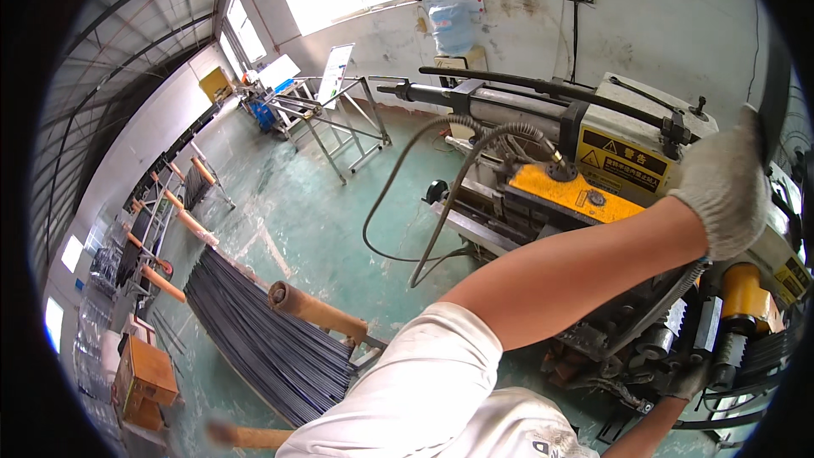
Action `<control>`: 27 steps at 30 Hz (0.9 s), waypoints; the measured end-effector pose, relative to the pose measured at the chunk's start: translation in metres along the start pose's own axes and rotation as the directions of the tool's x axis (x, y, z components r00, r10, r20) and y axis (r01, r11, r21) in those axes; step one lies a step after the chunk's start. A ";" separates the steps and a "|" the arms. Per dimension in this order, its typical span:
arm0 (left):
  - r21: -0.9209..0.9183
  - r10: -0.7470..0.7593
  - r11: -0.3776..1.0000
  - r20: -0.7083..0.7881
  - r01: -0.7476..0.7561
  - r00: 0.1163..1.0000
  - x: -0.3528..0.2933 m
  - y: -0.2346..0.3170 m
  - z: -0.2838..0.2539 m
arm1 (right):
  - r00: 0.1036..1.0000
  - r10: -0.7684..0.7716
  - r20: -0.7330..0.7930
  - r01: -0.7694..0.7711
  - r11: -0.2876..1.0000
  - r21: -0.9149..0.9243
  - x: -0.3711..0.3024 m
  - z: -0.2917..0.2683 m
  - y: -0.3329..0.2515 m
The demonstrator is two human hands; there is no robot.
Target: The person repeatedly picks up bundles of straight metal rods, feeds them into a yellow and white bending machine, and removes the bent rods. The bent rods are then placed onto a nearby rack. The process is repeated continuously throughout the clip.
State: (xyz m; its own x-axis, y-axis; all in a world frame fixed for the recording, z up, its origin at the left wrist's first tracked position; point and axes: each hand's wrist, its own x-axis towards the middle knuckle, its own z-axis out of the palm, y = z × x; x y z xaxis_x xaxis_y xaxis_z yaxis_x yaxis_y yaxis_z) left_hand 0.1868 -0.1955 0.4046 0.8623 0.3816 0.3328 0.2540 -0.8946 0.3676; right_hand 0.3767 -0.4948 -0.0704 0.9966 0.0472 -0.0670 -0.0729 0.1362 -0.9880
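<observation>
My left arm crosses the view toward the right, its sleeve pushed back to the elbow. My left hand (729, 191), in a pale knitted glove, is raised beside an upright dark bar (775, 93) at the right edge. One fingertip points upward along the bar; the other fingers are hidden, so their grip is unclear. Lower down, my right hand (688, 380), also gloved, reaches in among metal parts of the machine, near a silver block (707, 324). Its fingers are hidden. Under my left forearm lies the machine's yellow clamp block (577, 193) with hoses attached.
Dark tubes or rods (263, 331) lie in a bundle on a rack with brown padded posts (314, 309) at the left. Black hoses (369, 212) loop out over the green floor. Farther back stand a metal frame table (339, 131), a water bottle (451, 30) and a wooden box (153, 371).
</observation>
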 end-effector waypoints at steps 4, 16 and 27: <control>-0.043 0.128 0.991 0.045 -0.126 0.991 0.023 0.026 0.021 | 0.998 0.066 0.002 -0.063 0.943 0.328 0.009 -0.007 0.014; 0.099 0.202 0.975 -0.047 -0.197 0.978 0.011 0.029 0.022 | 0.974 -0.224 -0.033 0.197 0.908 -0.369 0.018 -0.019 0.020; 0.012 0.191 0.982 -0.085 -0.190 0.978 0.013 0.029 0.026 | 0.988 0.060 -0.140 -0.038 0.987 0.159 0.038 -0.021 0.039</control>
State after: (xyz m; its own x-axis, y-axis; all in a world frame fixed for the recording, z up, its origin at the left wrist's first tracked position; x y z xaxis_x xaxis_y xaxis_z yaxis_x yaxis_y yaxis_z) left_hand 0.2164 -0.2224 0.3968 0.8546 0.2223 0.4693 0.0902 -0.9535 0.2874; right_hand 0.4127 -0.5084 -0.1142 0.9858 -0.0836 -0.1454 -0.1155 0.2900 -0.9500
